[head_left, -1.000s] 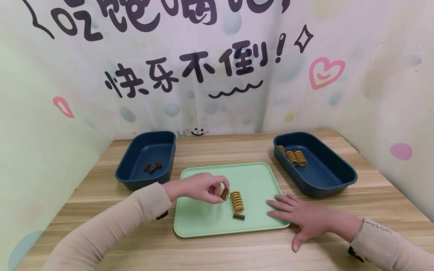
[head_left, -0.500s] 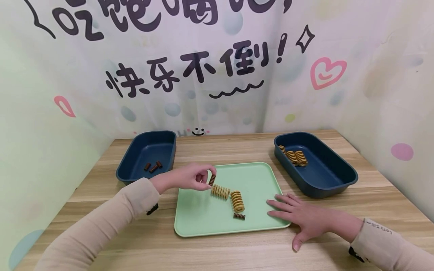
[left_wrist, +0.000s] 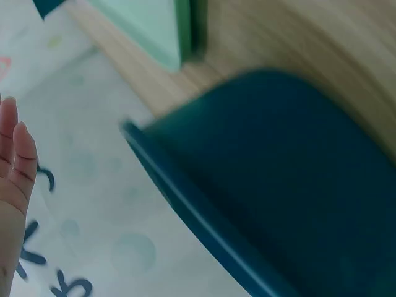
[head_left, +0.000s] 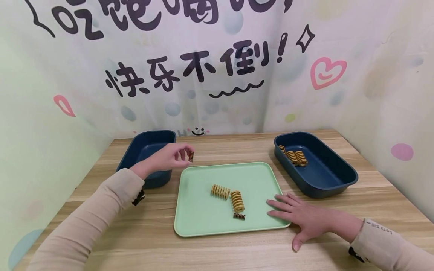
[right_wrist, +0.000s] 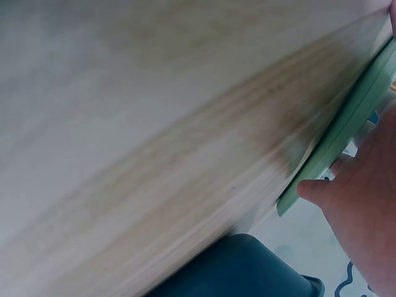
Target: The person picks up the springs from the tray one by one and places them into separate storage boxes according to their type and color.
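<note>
My left hand (head_left: 167, 156) pinches a small dark brown spring (head_left: 191, 156) between thumb and fingertips, raised beside the right side of the left blue bin (head_left: 159, 180). In the left wrist view only part of that hand (left_wrist: 15, 158) shows, at the left edge. My right hand (head_left: 303, 212) lies spread, fingertips on the right rim of the light green tray (head_left: 203, 222). On the tray lie a yellow spring (head_left: 220, 191), a second yellow spring (head_left: 237, 201) close to its right, and a small dark brown spring (head_left: 239, 216) just below them.
The right blue bin (head_left: 325, 175) stands behind my right hand, with several yellow springs (head_left: 296, 158) at its left end. My left hand and forearm hide much of the left bin's inside. A printed cloth (head_left: 203, 105) hangs behind the wooden table (head_left: 190, 250).
My left hand has lifted the small brown spring off the tray and carried it left and back to the left bin, uncovering the left yellow spring. My right hand has not moved.
</note>
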{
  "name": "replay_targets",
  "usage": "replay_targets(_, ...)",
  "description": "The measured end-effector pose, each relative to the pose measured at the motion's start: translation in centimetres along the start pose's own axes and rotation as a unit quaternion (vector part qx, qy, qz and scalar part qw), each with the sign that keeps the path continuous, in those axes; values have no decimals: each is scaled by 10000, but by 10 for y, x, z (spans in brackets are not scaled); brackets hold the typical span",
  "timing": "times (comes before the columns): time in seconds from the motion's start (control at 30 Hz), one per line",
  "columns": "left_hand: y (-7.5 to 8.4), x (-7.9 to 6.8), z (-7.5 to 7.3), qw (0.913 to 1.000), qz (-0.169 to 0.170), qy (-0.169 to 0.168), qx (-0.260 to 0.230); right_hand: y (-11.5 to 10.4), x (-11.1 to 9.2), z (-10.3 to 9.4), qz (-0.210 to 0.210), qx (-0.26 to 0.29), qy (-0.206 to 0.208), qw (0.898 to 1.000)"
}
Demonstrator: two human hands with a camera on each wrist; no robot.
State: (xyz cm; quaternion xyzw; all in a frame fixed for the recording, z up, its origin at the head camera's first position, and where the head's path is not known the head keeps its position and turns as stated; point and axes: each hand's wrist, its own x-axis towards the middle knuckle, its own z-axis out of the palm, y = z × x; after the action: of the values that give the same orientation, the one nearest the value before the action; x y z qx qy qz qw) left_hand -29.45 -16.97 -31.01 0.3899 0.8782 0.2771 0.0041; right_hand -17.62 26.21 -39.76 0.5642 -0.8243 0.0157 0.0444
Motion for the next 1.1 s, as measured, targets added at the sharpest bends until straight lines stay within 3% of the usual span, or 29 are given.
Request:
replay_targets(0.4,-33,-11,-24,9960,-472,663,364,1,-1,2,79,170,-102,9998)
replay_targets(0.57,-48,-17,-31,9938,-659,763,462,1,-2,2,48,152,-58,9999)
replay_targets(0.73,-62,-24,-36,9927,-761,664,655,2,-1,2,-12,83,-3,10000)
replay_targets(0.9,-76,-30,-37,9891,-756,438,1190,2,-1,2,-56,29,48,10000)
replay_targets(1.1,-86,-36,-35,9831,-1055,-55,1497,2,-1,2,-70,-8,64,10000)
